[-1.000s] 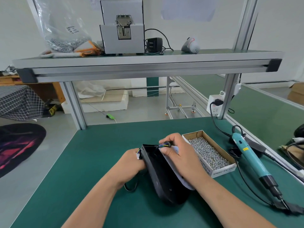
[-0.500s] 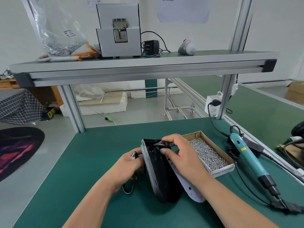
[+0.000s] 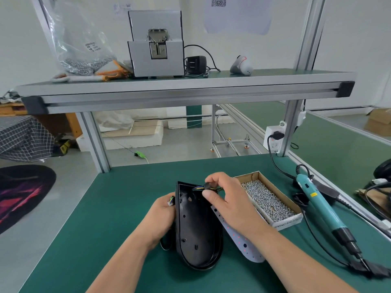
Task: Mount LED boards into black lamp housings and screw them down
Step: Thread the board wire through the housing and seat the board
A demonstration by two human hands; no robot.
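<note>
Hundreds of small silver screws [image 3: 266, 200] fill an open cardboard box [image 3: 287, 223] on the green workbench [image 3: 127, 197], just right of a person's hands. On the shelf [image 3: 190, 89] above, a clear plastic bag [image 3: 74, 34] slumps with more loose metal parts in its bottom. The black lamp housing [image 3: 196, 229] stands tilted on its edge at the middle of the bench, its open side turned toward the right hand, with only moulded screw posts inside. The left hand [image 3: 160, 218] grips the housing's outer wall, fingers curled behind it. The right hand [image 3: 226, 199] pinches a bundle of coloured wires [image 3: 204, 188] between thumb and fingertips at the housing's upper rim. The white LED board [image 3: 239, 240] lies outside the housing, just beside its right edge under the right wrist. A teal electric screwdriver [image 3: 317, 206] rests beyond the box near the bench's right edge, while bare mat stretches left of the housing to the bench's left edge.
</note>
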